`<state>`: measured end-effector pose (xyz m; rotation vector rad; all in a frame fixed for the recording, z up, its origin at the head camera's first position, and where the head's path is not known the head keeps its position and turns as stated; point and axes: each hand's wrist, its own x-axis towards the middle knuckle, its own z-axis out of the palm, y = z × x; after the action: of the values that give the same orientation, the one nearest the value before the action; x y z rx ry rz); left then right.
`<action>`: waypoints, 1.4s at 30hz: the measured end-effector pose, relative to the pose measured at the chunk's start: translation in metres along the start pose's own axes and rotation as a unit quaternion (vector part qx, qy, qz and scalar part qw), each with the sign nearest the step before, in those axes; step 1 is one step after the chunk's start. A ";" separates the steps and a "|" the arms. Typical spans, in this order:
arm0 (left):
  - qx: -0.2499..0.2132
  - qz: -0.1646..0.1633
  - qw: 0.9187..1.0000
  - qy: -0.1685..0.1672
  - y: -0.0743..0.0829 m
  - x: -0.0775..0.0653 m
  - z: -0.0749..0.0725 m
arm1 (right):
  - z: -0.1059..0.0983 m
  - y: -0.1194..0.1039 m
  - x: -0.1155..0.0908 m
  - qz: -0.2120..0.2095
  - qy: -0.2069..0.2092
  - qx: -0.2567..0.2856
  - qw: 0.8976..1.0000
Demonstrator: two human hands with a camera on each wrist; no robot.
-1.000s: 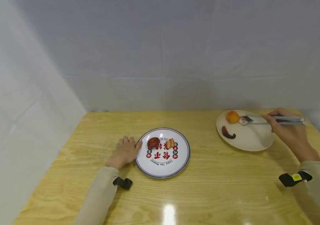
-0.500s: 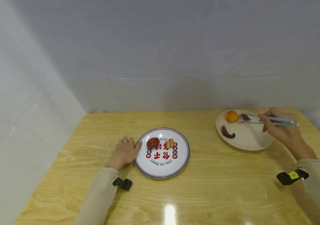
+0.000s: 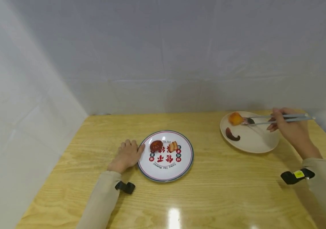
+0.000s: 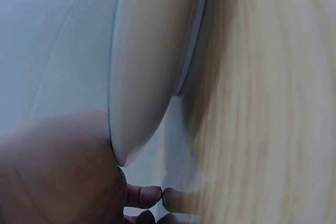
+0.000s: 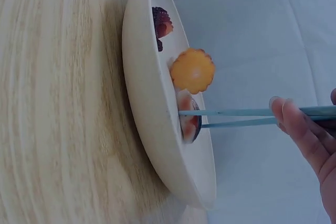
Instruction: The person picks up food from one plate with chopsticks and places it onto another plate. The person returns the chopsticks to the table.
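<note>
My right hand (image 3: 293,128) holds a pair of pale blue chopsticks (image 5: 241,113) over the cream plate (image 3: 261,144). Their tips reach a small dark-and-pale food piece (image 5: 189,116), one stick on either side of it in the right wrist view. Next to that piece are a round orange food piece (image 3: 235,119) with a wavy edge and a dark red curled piece (image 3: 231,135). My left hand (image 3: 127,156) rests at the left rim of a white printed plate (image 3: 166,173), thumb against the rim, fingertips down on the table. A glossy brown piece (image 3: 156,145) and a small striped piece (image 3: 173,146) lie on this plate.
Both plates stand on a light wooden table (image 3: 223,197), the cream one near its far right edge. Pale sheeting (image 3: 163,57) hangs behind the table and along the left side.
The right hand drifted slightly left, then back right. The chopsticks have turned and now stand wider apart behind the tips, still at the dark-and-pale piece. The left hand stays at the plate rim.
</note>
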<state>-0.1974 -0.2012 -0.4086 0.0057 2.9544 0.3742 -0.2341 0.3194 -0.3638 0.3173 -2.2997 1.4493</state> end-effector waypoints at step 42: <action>-0.005 0.010 1.000 0.006 0.004 -0.002 -0.003 | -0.002 0.017 -0.024 0.009 0.179 0.259 0.949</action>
<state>-0.1964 -0.1983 -0.4044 0.0322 2.9655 0.3941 -0.2190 0.3285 -0.3874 0.1582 -1.6213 1.9286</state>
